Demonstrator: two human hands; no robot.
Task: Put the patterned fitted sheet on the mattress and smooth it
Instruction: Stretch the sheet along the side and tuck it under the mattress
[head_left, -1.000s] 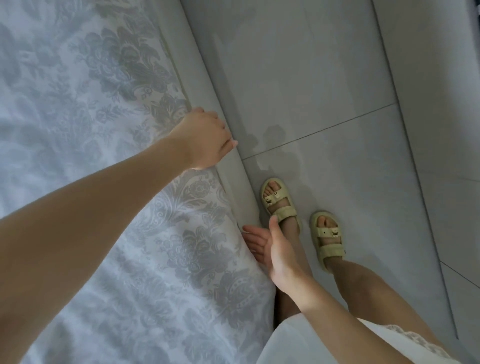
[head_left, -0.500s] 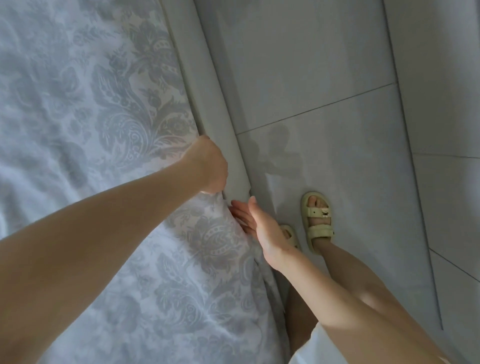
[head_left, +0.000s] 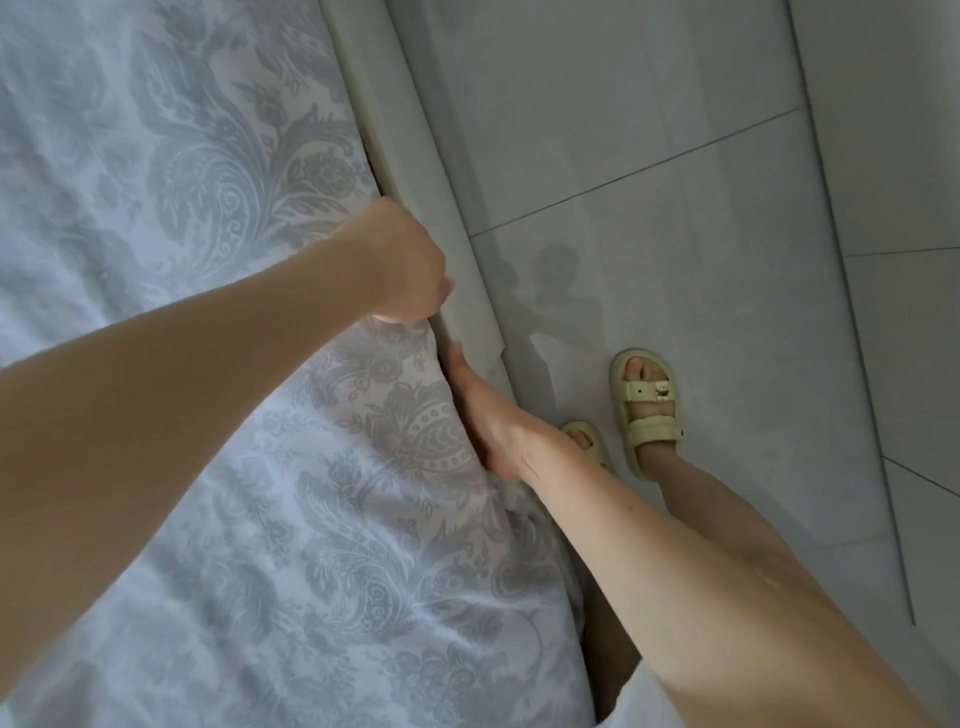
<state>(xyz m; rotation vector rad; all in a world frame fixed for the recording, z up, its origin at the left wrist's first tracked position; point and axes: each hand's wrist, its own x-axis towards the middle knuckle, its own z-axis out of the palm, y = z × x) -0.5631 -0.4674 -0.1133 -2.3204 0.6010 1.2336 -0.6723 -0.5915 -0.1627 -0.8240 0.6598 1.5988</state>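
Covering the mattress top from 6 to 11 o'clock, the patterned fitted sheet (head_left: 218, 519) appears largely fitted; side tucking and smoothing remain. The right hand (head_left: 488, 421) lies flat, pressing the sheet edge against the mattress side. At its 11 o'clock, the left hand (head_left: 405, 270) grips that edge, curled tight.

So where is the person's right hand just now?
In the head view, the right hand sits centre-right, tucked between the patterned sheet and the pale bed frame, just below the left hand.
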